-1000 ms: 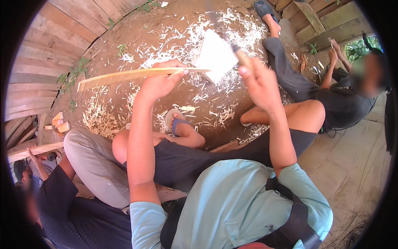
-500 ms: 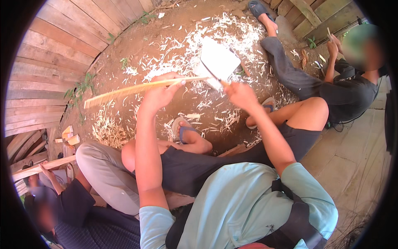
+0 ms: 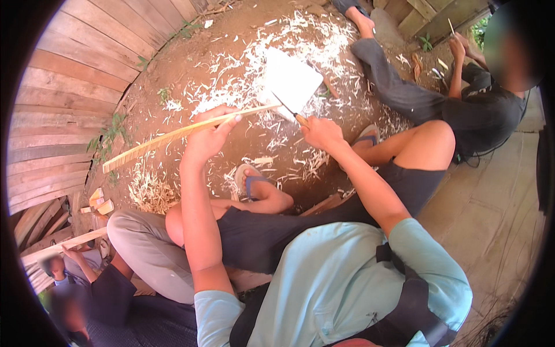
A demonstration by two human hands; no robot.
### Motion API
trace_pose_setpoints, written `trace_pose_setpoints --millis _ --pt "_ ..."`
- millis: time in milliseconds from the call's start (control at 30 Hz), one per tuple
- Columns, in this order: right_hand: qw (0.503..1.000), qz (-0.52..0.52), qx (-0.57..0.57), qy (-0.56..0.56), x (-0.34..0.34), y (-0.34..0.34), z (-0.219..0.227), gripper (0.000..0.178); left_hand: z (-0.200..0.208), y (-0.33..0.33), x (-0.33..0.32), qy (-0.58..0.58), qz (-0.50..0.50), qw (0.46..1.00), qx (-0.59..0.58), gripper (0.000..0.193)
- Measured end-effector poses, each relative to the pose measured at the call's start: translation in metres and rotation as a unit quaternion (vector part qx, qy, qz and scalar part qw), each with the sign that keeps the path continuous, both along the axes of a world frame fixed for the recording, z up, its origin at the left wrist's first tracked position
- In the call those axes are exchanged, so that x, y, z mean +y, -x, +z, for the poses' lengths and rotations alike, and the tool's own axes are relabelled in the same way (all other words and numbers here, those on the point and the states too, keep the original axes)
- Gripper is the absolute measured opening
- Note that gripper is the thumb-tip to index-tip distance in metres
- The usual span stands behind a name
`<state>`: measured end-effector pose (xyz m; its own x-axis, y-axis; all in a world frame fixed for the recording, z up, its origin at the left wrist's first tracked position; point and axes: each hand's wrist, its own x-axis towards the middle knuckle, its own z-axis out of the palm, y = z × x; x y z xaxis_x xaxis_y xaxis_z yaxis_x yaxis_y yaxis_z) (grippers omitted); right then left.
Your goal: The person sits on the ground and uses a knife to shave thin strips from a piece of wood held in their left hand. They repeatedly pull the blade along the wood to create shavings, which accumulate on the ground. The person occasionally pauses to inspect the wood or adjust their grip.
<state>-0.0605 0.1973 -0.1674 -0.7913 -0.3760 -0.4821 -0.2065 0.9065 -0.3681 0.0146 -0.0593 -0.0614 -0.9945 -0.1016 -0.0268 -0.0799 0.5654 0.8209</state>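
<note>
My left hand (image 3: 209, 134) is closed round a long, pale wooden strip (image 3: 151, 142), which slants from the lower left up to a narrow end near the middle. Closed on the wooden handle of a knife (image 3: 301, 120) is my right hand (image 3: 324, 134). The knife's dark, thin blade points up and left, close to the strip's narrow end; whether they touch I cannot tell. Beyond both hands, a bright white slab-like object (image 3: 293, 81) lies on the ground among shavings.
Pale wood shavings (image 3: 231, 75) litter the dirt floor. At right, a person in dark clothes (image 3: 483, 124) sits holding a thin stick. Other people sit at lower left, near a long board (image 3: 63, 244). Wood blocks (image 3: 101, 202) lie by the plank wall (image 3: 69, 98).
The knife blade has swung lower and left, and my right hand has shifted slightly left. The strip's far left end has dipped. The whole view has shifted a little.
</note>
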Motion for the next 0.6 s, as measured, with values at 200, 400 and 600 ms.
trace_pose_setpoints --millis 200,400,600 --pt "0.849 -0.054 0.214 0.48 -0.018 -0.005 0.131 0.038 -0.003 -0.008 0.001 -0.005 0.008 1.0 -0.005 0.015" --pt "0.999 -0.027 -0.035 0.007 0.021 -0.018 -0.067 0.039 -0.001 0.009 0.006 -0.023 -0.008 1.0 0.019 0.015" --pt "0.999 0.008 -0.018 -0.026 0.006 0.008 -0.011 0.039 0.001 0.003 0.0 -0.017 0.003 1.0 0.0 0.016"
